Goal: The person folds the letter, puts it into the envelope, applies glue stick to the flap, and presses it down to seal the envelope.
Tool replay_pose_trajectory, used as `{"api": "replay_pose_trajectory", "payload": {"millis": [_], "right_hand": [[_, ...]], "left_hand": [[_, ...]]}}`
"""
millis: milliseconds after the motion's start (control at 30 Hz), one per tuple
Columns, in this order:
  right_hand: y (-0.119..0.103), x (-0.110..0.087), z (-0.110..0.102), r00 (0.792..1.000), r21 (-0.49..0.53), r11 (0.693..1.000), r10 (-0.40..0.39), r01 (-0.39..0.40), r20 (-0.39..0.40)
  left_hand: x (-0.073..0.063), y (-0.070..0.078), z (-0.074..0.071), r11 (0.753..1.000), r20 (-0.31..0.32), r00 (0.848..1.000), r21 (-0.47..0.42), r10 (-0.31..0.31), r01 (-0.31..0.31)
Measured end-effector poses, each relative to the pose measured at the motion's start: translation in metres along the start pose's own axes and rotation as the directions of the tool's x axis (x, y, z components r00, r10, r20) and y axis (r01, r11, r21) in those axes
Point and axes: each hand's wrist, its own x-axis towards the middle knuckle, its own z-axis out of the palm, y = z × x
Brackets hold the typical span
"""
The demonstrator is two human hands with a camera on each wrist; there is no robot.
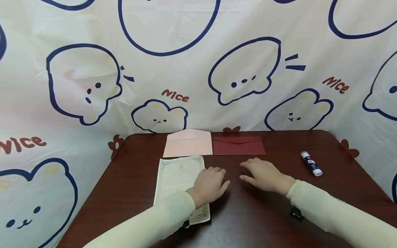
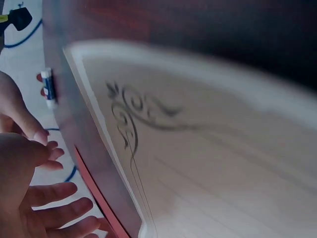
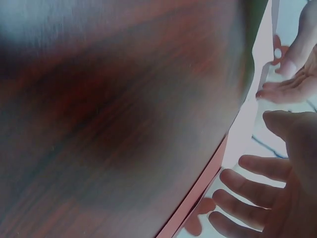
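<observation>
In the head view my left hand hovers over the right edge of a cream sheet of lined writing paper with an ornate border. Its fingers are relaxed and hold nothing, as the left wrist view also shows. To its right, my right hand is above the bare tabletop with fingers loosely spread, gripping nothing. Beyond the hands lie a pale pink envelope, its flap raised toward the back, and a dark red envelope with its flap folded down. A glue stick lies right of the right hand.
The dark brown wooden table has rounded far corners. A cartoon-printed curtain hangs behind it and along both sides. Each wrist carries a small black camera strap below the pale sleeve.
</observation>
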Motion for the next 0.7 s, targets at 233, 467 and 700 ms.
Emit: {"api": "replay_pose_trajectory", "payload": {"millis": [233,467,700], "right_hand": [[-0.019,-0.012,0.000,0.999,-0.010,0.999,-0.038,0.038,-0.002],[-0.032,-0.016,0.006,0.995,-0.011,0.995,-0.096,0.096,-0.016],[-0.047,-0.015,0.011,0.990,-0.014,0.990,-0.138,0.137,-0.026]], "left_hand": [[-0.019,0.001,-0.008,0.999,-0.012,1.000,-0.025,0.028,-0.029],[-0.040,-0.011,-0.015,0.997,-0.035,0.999,-0.074,-0.004,0.002],[-0.054,-0.037,-0.016,0.989,-0.104,0.991,-0.129,-0.089,0.075]]}}
